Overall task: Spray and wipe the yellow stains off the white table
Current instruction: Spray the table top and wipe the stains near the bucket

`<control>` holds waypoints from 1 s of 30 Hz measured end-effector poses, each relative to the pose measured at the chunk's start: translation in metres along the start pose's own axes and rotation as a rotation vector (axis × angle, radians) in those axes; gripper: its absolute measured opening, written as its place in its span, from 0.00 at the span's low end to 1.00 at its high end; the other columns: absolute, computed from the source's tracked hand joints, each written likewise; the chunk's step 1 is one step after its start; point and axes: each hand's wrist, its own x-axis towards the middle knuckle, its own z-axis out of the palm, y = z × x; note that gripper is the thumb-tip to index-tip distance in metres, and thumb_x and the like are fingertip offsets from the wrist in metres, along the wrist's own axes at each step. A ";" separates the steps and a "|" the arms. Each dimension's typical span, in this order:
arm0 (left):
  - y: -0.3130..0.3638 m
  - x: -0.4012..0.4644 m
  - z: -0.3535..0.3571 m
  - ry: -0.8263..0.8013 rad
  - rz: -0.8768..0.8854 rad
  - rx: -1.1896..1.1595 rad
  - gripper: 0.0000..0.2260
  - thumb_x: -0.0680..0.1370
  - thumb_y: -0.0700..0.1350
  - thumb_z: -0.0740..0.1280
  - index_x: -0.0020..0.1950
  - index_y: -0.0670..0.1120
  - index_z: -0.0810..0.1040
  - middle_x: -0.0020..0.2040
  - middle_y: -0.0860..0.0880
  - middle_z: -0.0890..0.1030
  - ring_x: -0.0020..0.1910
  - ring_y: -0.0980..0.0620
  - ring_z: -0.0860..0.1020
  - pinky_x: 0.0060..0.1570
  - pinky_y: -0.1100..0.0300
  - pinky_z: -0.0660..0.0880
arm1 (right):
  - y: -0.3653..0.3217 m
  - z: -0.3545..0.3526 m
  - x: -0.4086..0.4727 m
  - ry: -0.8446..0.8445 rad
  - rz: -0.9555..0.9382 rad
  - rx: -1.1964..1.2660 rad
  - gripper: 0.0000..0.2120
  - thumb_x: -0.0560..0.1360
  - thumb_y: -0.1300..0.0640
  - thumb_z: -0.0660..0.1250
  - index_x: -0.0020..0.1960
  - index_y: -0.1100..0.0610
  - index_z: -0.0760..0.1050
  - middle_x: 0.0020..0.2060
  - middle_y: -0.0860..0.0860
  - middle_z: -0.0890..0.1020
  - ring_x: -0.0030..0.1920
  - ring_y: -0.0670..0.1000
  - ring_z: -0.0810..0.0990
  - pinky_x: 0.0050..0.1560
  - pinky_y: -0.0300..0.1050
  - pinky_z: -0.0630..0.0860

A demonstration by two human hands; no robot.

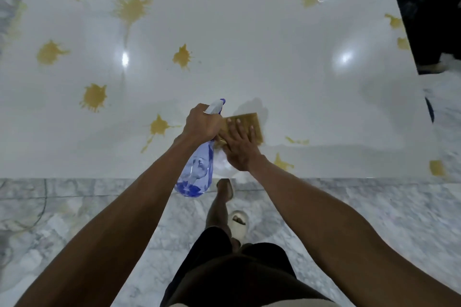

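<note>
From the head camera, looking down: your left hand (202,123) is wrapped tight around the neck of the clear blue plastic spray bottle (197,169), and the bottle hangs over the near edge of the shiny white table (274,57). Your right hand (240,147) lies flat with its fingers spread, pressing the yellow-stained square wiping cloth (249,123) onto the table, just beside the bottle's nozzle.

The yellow splash stains (94,97) are all over the table. I count about 6 big ones to your left, 2 small ones just right of the cloth, and a few more along the far and right edges. So most of the job looks undone.

Here is what could go wrong. The cloth already looks yellow, so it may smear the mess around and not lift it. The 2 hands are very close, so you could bump the bottle or squirt your own fingers. The wet patch near the cloth could drip onto the grey marble floor (74,207) by your sandal, and you could slip. The far stains may need a long reach.
</note>
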 end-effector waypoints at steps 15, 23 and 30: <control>0.006 -0.072 -0.032 0.027 -0.011 -0.073 0.12 0.79 0.45 0.64 0.46 0.36 0.79 0.40 0.39 0.84 0.20 0.50 0.78 0.36 0.58 0.77 | 0.000 -0.113 -0.062 0.193 0.365 1.747 0.18 0.83 0.47 0.56 0.62 0.56 0.77 0.51 0.52 0.83 0.53 0.55 0.80 0.45 0.45 0.77; 0.000 -0.064 -0.098 0.065 0.032 -0.083 0.16 0.75 0.44 0.64 0.53 0.31 0.79 0.45 0.33 0.85 0.21 0.48 0.79 0.37 0.56 0.78 | -0.063 -0.133 -0.023 0.132 0.211 2.033 0.26 0.83 0.45 0.52 0.71 0.60 0.73 0.61 0.58 0.81 0.59 0.59 0.79 0.65 0.56 0.74; -0.008 -0.047 -0.144 0.070 0.032 -0.098 0.12 0.75 0.47 0.65 0.47 0.37 0.78 0.43 0.32 0.83 0.19 0.47 0.77 0.32 0.59 0.75 | -0.111 -0.153 0.016 0.122 0.191 2.062 0.25 0.83 0.46 0.53 0.71 0.60 0.73 0.65 0.59 0.79 0.62 0.59 0.79 0.66 0.55 0.74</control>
